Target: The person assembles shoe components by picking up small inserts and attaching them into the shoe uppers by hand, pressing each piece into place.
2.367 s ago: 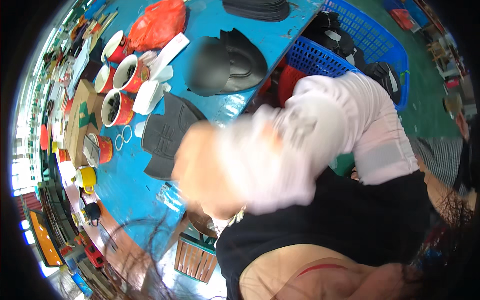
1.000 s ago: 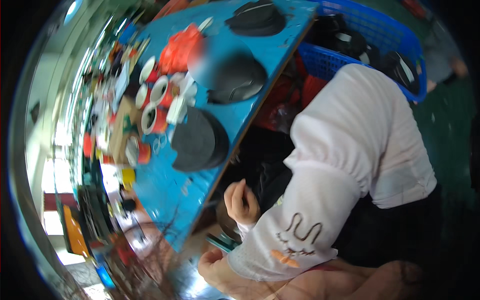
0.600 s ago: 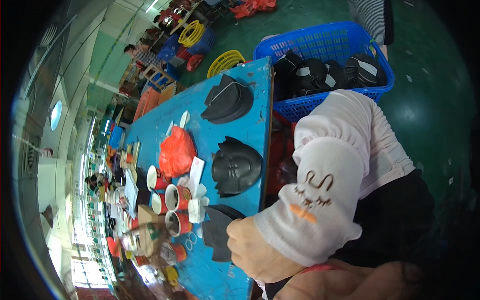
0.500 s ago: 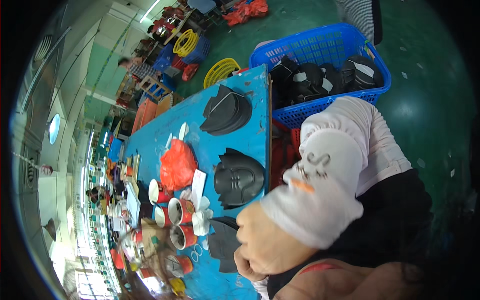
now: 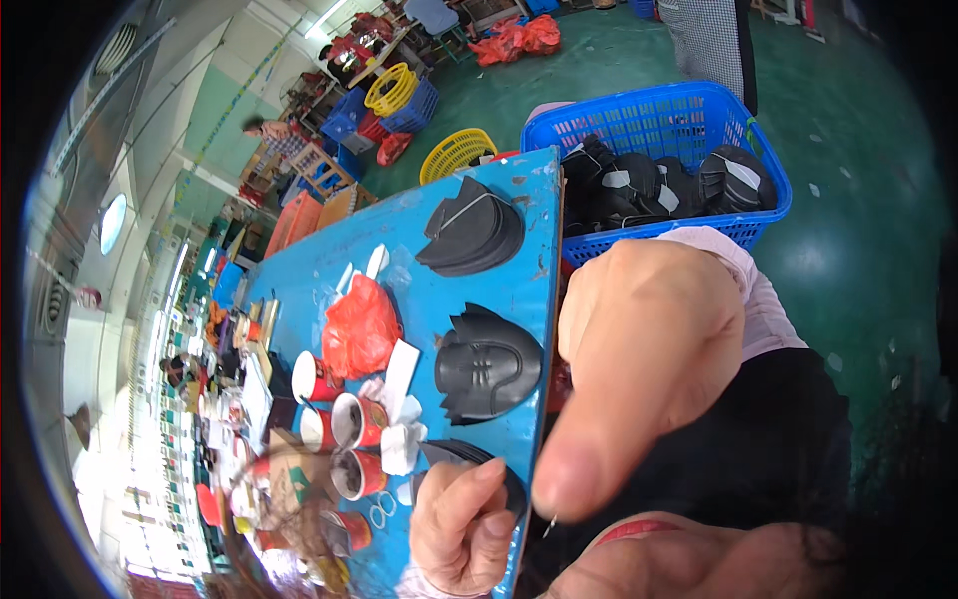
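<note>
My left hand (image 5: 454,529) is at the lower edge, over the blue table (image 5: 299,240), fingers curled; whether it holds anything cannot be made out. My right hand (image 5: 639,349) is large and close to the camera, beside the table's right edge. Its fingers are pressed together, and a thin pale strand (image 5: 549,525) shows at their tip. Behind my left hand lies a stack of black moulded pieces (image 5: 459,454), partly hidden. Farther up the table sit a ribbed black moulded piece (image 5: 489,364) and a black stack (image 5: 474,230) with a pale band across it.
A blue basket (image 5: 639,85) of black pieces stands beyond the table's right edge. On the table are an orange-red plastic bag (image 5: 361,324), several red-and-white paper cups (image 5: 361,419), crumpled tissue (image 5: 401,449) and white rings (image 5: 383,509). A person (image 5: 274,135) sits far off.
My hands have drawn apart. The left now shows over the table; the right has risen toward the camera, its sleeve mostly hidden behind it. The view has shifted slightly.
</note>
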`<move>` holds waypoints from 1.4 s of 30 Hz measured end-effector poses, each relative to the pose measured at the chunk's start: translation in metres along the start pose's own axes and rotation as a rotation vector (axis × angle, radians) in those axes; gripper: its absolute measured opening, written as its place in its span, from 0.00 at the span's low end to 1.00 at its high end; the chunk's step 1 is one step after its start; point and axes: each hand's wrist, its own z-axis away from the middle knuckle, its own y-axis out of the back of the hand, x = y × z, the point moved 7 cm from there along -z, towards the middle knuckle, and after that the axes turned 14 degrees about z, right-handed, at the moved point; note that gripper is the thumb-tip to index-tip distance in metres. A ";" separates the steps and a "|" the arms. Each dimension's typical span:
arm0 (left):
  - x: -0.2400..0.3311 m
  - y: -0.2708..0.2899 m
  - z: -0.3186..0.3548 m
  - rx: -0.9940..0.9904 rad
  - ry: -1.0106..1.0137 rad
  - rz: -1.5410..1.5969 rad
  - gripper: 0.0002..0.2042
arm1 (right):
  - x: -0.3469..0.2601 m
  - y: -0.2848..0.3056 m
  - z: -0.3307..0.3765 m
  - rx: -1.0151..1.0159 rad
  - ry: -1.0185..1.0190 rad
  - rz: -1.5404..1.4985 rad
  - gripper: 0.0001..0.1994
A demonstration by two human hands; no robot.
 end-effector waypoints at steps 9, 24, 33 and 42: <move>0.047 -0.069 -0.066 -0.069 0.058 0.084 0.07 | -0.055 -0.055 -0.008 -0.355 0.224 0.163 0.18; 0.166 -0.125 -0.059 -0.356 0.027 0.131 0.05 | -0.128 -0.049 0.023 -0.269 0.168 0.062 0.16; 0.167 -0.091 -0.020 -0.354 -0.035 0.363 0.04 | -0.114 -0.040 0.022 -0.332 0.142 -0.118 0.16; 0.171 -0.087 -0.034 -0.346 -0.267 0.445 0.02 | -0.124 -0.051 0.026 -0.540 0.269 -0.270 0.15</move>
